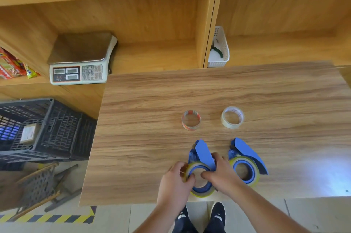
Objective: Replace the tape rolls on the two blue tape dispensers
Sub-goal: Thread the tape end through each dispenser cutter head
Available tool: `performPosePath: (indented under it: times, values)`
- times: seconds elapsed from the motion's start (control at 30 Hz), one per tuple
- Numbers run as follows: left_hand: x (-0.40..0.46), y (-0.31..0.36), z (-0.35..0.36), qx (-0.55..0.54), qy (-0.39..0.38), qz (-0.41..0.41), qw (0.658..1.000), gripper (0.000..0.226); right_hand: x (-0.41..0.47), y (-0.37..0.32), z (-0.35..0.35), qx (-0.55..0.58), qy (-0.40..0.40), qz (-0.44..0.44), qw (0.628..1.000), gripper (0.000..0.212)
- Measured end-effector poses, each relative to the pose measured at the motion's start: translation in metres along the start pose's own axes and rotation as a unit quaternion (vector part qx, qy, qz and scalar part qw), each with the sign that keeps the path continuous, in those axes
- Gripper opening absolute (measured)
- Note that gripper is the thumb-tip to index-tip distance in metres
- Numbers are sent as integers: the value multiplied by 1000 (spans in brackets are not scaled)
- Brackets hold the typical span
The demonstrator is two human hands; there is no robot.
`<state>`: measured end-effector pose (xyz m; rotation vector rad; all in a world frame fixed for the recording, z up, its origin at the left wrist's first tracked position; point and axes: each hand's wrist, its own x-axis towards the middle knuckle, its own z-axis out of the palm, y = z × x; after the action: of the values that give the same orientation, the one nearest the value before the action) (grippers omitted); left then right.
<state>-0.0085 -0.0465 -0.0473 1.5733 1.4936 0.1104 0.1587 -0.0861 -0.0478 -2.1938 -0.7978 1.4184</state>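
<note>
I have both hands on the left dispenser (pixel 201 154), which lies on the table (pixel 144 119) near its front edge. My left hand (pixel 175 180) curls round the outer rim of its tape roll (pixel 199 193), thumb pinching the near side. My right hand (pixel 221 173) grips the dispenser from the other side, with fingertips (pixel 204 175) hooked into the roll's core. The right dispenser (pixel 248 158) lies just beside it, untouched, with its own yellowish roll (pixel 255 177) still mounted. Farther back on the table two loose rolls lie flat and apart: a red-printed roll (pixel 191 120) behind the left dispenser, a clear roll (pixel 232 117) behind the right one.
</note>
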Motion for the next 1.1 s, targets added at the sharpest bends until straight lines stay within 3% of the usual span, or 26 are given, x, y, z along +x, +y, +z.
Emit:
performPosePath:
  times: [0.3,0.53,0.7,0.83,1.0,1.1]
  values:
    - [-49,52,-57,-88,38,80,992,13,-54,-40,-30,169,-3,-48,984,46]
    - [-86,82,-94,-109,39,138,984,2,-108,-69,-48,313,-27,-110,943,34]
    - [-91,92,-137,18,22,320,947,22,-134,-82,-60,322,-102,-127,933,22]
    - [-101,94,-165,128,-9,427,895,22,-152,-88,-61,288,-170,-147,931,26]
    - [-112,93,-176,259,26,498,827,21,-167,-88,-55,261,-222,-157,926,24]
    - [-116,94,-175,290,25,499,816,20,-172,-87,-52,250,-236,-151,927,29]
